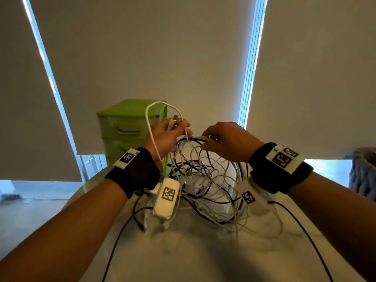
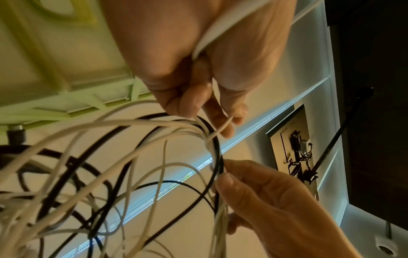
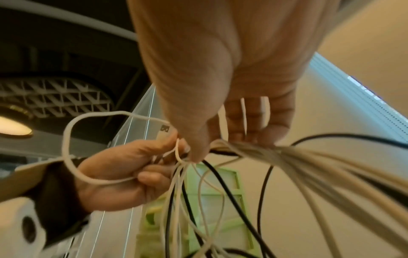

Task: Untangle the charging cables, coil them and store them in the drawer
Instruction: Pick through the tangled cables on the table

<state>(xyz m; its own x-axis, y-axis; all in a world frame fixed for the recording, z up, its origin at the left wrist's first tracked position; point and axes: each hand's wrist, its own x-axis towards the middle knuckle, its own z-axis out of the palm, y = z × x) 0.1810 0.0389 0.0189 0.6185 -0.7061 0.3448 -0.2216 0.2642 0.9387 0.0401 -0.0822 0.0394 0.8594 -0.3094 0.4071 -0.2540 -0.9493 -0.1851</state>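
A tangle of white and black charging cables (image 1: 205, 180) hangs between both raised hands above the pale table (image 1: 203, 251). My left hand (image 1: 168, 137) pinches a thick white cable (image 1: 151, 131) that loops up over it, its USB plug (image 1: 174, 119) poking out by the fingers. My right hand (image 1: 225, 139) pinches a bundle of white and black strands (image 2: 217, 167) just right of the left hand. In the right wrist view the white loop (image 3: 70, 148) curls over the left hand (image 3: 123, 176). The green drawer unit (image 1: 126, 129) stands behind the left hand, drawers shut.
A white camera module (image 1: 165, 197) dangles under my left wrist. Thin black leads (image 1: 301, 226) trail across the table. Pale roller blinds (image 1: 162, 58) hang behind. A grey knitted fabric (image 1: 364, 174) sits at the right edge.
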